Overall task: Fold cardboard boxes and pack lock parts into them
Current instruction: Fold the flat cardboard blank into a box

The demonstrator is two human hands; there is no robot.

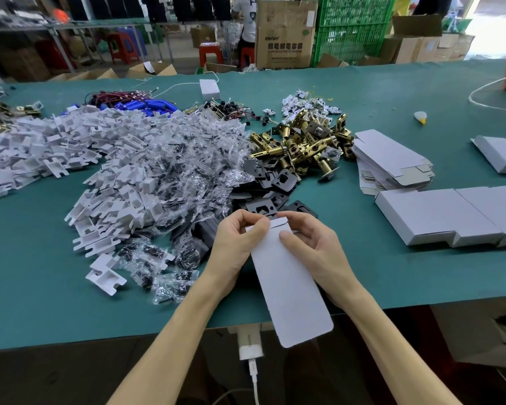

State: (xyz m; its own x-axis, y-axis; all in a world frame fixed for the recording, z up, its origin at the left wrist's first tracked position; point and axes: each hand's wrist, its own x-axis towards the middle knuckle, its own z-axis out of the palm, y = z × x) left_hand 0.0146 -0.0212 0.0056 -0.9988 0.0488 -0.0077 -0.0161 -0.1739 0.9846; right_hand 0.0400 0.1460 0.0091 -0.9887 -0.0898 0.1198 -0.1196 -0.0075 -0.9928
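A wide table covered in teal-green felt point(392, 92) is seen beneath both hands, its near edge running just under the forearms. Beyond the far edge, brown cardboard cartons point(285, 33), a green plastic crate stack point(354, 27) and red plastic stools point(209, 52) are visible on the workshop floor, with a standing person point(247, 19) partly in view.

A flat white cardboard box blank point(289, 285), long and narrow with rounded near corners, is held between the two hands above the near part of the table, its near end reaching past the table edge. The left hand point(235, 244) is closed on the blank's far left corner, fingers curled over the top edge. The right hand point(310, 247) grips the right side, the thumb pressed on the face; a small tab at the far end is bent up between the fingertips.

Just beyond the hands lie dark grey metal strike plates point(275, 182). To the left of the hands a large heap of clear plastic bags of black screws point(187, 159) and a heap of white moulded plastic inserts point(94, 147) are spread. Further out from the hands, a pile of brass-coloured latch bolts point(301, 141) is seen. To the right of the hands, a stack of unfolded white box blanks point(392, 159) and a row of folded white boxes point(450, 214) rest on the felt.
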